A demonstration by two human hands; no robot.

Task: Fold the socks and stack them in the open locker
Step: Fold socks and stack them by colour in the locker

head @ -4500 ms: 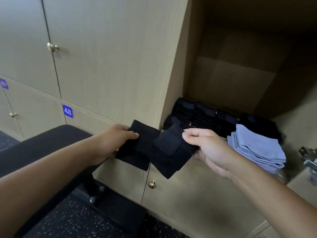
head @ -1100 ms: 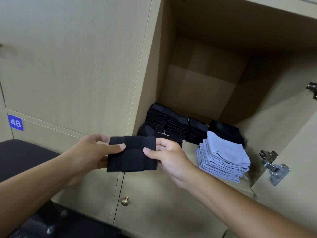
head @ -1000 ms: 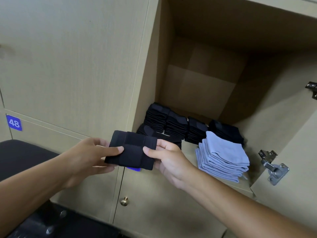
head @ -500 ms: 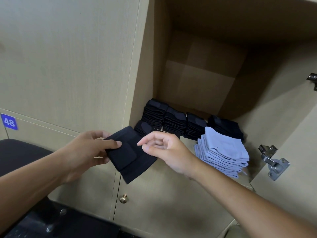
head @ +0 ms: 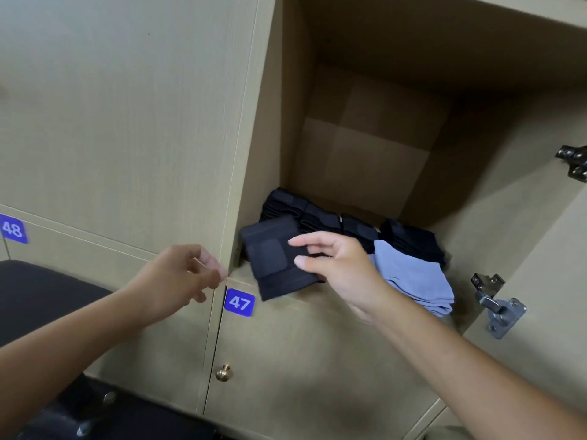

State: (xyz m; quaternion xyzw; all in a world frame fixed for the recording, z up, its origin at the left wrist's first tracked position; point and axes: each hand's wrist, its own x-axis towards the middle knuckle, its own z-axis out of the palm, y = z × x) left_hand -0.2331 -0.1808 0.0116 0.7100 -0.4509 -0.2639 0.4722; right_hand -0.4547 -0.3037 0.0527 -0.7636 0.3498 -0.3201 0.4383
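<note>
Right hand [head: 344, 268] grip pinches folded sock [head: 276, 260] at locker [head: 279, 122] lip; left hand [head: 178, 277] loosely curled, empty. Soft, light; pinch across fold.

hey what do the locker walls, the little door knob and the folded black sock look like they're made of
Locker walls: probably laminated board, matte beige with a faint printed wood grain. Door knob: looks like brass or brass-plated metal, glossy with a bright highlight. Folded black sock, held by the right hand: soft knit fabric, matte, bending limply at its edges.
</note>
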